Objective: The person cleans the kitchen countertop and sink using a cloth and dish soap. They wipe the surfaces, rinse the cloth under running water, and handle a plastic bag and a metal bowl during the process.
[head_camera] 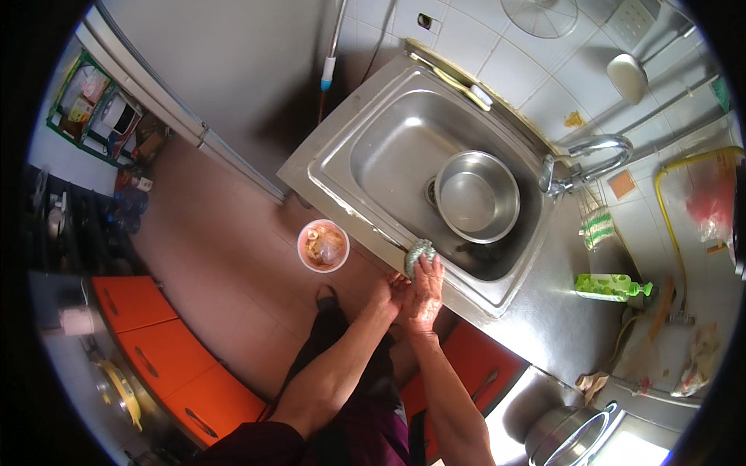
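Note:
My right hand (425, 294) presses a grey-green mesh scouring pad (419, 259) against the front rim of the stainless-steel sink (387, 166), its fingers laid over the pad. Close beside it, at the counter's front edge, is my left hand (395, 296) with curled fingers; the right hand partly hides it, and whether it holds anything cannot be made out. Inside the basin a round metal pot (475, 201) stands next to the drain (430, 192), at the side nearer the chrome faucet (583, 163).
A white tub (323, 246) with food scraps and a plastic bag stands on the floor. A long-handled brush (457, 84) lies along the sink's back ledge. A green soap pump bottle (609, 287) lies on the counter. Orange cabinet fronts (157, 349) flank the floor.

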Tool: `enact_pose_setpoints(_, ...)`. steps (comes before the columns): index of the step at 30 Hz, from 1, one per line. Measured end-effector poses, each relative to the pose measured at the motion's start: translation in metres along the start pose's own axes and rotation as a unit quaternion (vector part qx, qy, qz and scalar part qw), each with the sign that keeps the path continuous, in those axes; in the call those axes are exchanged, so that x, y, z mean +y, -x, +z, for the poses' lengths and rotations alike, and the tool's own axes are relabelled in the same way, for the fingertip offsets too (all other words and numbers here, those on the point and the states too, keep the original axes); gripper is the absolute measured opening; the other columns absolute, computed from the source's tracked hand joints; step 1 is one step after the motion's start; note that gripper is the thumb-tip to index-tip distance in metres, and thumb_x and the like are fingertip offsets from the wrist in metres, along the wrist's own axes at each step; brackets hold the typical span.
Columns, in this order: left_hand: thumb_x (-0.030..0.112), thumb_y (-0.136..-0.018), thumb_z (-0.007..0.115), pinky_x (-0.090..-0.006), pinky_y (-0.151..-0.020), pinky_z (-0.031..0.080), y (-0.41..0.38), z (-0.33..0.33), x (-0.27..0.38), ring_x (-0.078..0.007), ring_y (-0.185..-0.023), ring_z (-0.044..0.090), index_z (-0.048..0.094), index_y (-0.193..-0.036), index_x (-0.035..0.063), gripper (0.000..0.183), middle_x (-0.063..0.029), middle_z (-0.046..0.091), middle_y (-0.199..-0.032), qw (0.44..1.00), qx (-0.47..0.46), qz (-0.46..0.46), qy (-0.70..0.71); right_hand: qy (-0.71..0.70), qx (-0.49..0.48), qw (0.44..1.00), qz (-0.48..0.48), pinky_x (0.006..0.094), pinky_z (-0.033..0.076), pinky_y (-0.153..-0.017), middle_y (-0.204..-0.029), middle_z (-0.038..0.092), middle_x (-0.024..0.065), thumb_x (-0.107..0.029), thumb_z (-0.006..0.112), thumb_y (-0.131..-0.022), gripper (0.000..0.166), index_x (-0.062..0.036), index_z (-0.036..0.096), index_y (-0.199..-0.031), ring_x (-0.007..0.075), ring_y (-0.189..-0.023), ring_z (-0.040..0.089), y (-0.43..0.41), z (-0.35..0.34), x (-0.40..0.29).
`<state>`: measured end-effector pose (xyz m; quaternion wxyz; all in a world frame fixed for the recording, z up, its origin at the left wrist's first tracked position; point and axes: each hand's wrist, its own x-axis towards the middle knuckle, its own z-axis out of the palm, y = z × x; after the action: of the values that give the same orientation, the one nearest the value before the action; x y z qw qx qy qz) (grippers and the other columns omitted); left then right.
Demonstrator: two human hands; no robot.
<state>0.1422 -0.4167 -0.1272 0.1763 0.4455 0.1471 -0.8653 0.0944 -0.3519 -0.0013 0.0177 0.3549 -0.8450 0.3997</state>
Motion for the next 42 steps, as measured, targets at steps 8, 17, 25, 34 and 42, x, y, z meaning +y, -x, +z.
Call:
enact_pose_setpoints(8, 0.022, -0.101, 0.044, -0.0380, -0.095, 0.057, 0.041, 0.030, 0.112, -0.0252, -0.110, 0.066, 0.064, -0.113, 0.0032, 0.029, -0.0119, 0.068, -0.114, 0.988, -0.110, 0.100, -0.053, -0.124, -0.094, 0.981, -0.113, 0.0563, 0.033, -0.120, -0.130, 0.067, 0.0159, -0.002, 0.060, -0.085, 0.036, -0.0010, 0.070, -0.120, 0.0389, -0.137, 0.053, -0.050, 0.094, -0.060)
enact_pose_setpoints(17, 0.021, -0.104, 0.050, -0.0329, -0.087, 0.058, 0.065, 0.025, 0.225, -0.0173, -0.094, 0.069, 0.060, -0.119, 0.0053, 0.024, -0.0056, 0.069, -0.103, 0.946, 0.088, 0.254, -0.180, -0.414, -0.128, 0.873, 0.224, 0.0316, 0.049, -0.100, -0.122, 0.070, 0.0081, 0.000, 0.057, -0.098, 0.030, -0.0030, 0.065, -0.127, 0.0172, -0.114, 0.063, -0.037, 0.130, -0.149)
enact_pose_setpoints(25, 0.029, -0.106, 0.052, -0.0391, -0.101, 0.050, 0.106, 0.060, 0.266, -0.0208, -0.127, 0.056, 0.045, -0.154, 0.0079, 0.052, -0.0099, 0.056, -0.146, 0.827, 0.084, 0.216, -0.512, -0.571, -0.063, 0.709, 0.409, 0.0231, 0.047, -0.077, -0.103, 0.068, -0.0028, -0.016, 0.064, -0.102, 0.027, -0.0034, 0.065, -0.125, 0.0058, -0.089, 0.058, -0.023, 0.154, -0.156)
enact_pose_setpoints(34, 0.001, -0.090, 0.075, -0.0322, -0.095, 0.055, 0.169, 0.084, 0.266, -0.0199, -0.117, 0.063, 0.048, -0.146, 0.0007, 0.063, -0.0120, 0.062, -0.131, 0.686, -0.168, 0.297, -0.643, -0.721, -0.189, 0.534, 0.400, 0.0442, 0.034, -0.119, -0.153, 0.045, 0.0148, -0.066, 0.035, -0.105, 0.083, -0.0011, 0.032, -0.157, 0.0290, -0.140, 0.044, -0.048, 0.145, -0.176)
enact_pose_setpoints(42, -0.009, -0.094, 0.057, -0.0303, -0.087, 0.056, 0.141, 0.114, 0.262, -0.0158, -0.098, 0.067, 0.066, -0.115, -0.0019, 0.023, -0.0085, 0.069, -0.111, 0.806, -0.141, 0.351, -0.455, -0.668, -0.187, 0.643, 0.326, 0.0355, 0.022, -0.123, -0.163, 0.034, 0.0079, -0.056, 0.047, -0.105, 0.076, -0.0103, 0.027, -0.163, 0.0233, -0.152, 0.029, -0.072, 0.120, -0.157)
